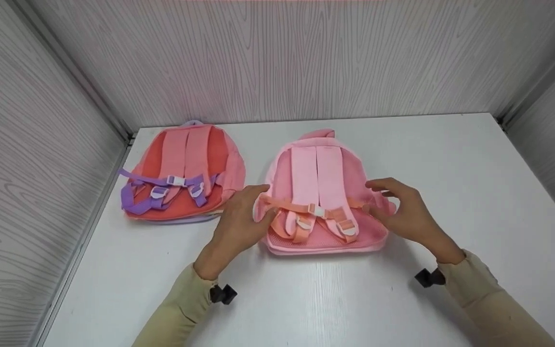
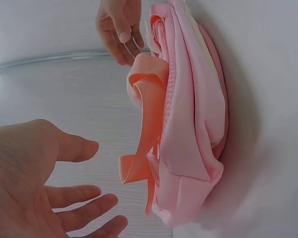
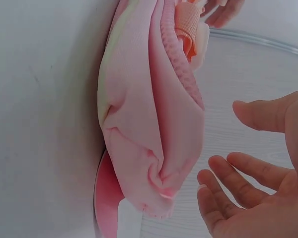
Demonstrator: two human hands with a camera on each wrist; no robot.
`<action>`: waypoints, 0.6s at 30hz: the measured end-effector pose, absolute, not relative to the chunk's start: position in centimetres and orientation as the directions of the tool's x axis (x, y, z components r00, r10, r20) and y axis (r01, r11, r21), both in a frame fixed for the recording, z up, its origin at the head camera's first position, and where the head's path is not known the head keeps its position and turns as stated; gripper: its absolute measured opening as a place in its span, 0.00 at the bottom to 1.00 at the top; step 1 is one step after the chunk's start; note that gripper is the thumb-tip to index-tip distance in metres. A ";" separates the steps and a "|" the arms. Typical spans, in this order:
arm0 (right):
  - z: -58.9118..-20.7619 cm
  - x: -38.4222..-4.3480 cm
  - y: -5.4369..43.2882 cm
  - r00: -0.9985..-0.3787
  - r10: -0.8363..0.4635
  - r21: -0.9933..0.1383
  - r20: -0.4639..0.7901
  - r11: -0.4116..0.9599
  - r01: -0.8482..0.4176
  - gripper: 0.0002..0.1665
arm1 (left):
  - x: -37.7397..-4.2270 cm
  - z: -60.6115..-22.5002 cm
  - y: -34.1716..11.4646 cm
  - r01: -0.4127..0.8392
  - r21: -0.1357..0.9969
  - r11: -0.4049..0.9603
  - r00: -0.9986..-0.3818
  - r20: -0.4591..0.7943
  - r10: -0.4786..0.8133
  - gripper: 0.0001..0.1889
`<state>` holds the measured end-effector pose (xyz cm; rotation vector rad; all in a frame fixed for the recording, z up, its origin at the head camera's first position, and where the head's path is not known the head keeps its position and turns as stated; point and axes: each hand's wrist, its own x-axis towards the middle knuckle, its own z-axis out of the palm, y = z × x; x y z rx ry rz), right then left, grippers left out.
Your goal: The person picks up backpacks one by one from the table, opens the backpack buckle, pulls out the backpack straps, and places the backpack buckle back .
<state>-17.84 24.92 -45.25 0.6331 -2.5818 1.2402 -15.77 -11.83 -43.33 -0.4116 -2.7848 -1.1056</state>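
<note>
A light pink backpack (image 1: 328, 164) lies on the table with its shoulder straps facing up. Across those straps runs an orange strap (image 1: 297, 207) joined by a white buckle (image 1: 317, 211). My left hand (image 1: 244, 217) hovers at the backpack's left side, fingers spread and thumb apart. On the opposite side my right hand (image 1: 405, 209) is held above the edge, its fingers loosely bent. Both wrist views show a gap between each hand and the pink fabric (image 2: 186, 114). An orange strap loop (image 2: 146, 114) stands up from the backpack in the left wrist view.
To the left lies a second backpack (image 1: 186, 168), coral and red with purple straps, close beside my left hand. The white table (image 1: 335, 299) is bounded by a wood-grain panel (image 1: 306, 62) at the back and further panels on both sides.
</note>
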 end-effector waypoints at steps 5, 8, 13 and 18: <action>-45.4 -18.0 23.9 -0.875 -0.316 -0.703 0.366 0.523 -0.483 0.27 | -16.2 -43.4 -11.0 0.378 0.664 0.645 -0.925 0.251 0.285 0.28; -45.5 -18.0 23.3 -0.873 -0.329 -0.715 0.360 0.504 -0.484 0.26 | -16.6 -43.5 -10.5 0.450 0.656 0.606 -0.891 0.283 0.355 0.27; -45.5 -18.1 22.3 -0.877 -0.338 -0.731 0.342 0.491 -0.474 0.26 | -17.2 -43.6 -9.7 0.505 0.660 0.556 -0.856 0.299 0.422 0.27; -45.4 -18.2 21.4 -0.865 -0.367 -0.718 0.342 0.491 -0.492 0.27 | -17.7 -43.6 -8.8 0.510 0.674 0.535 -0.846 0.280 0.453 0.26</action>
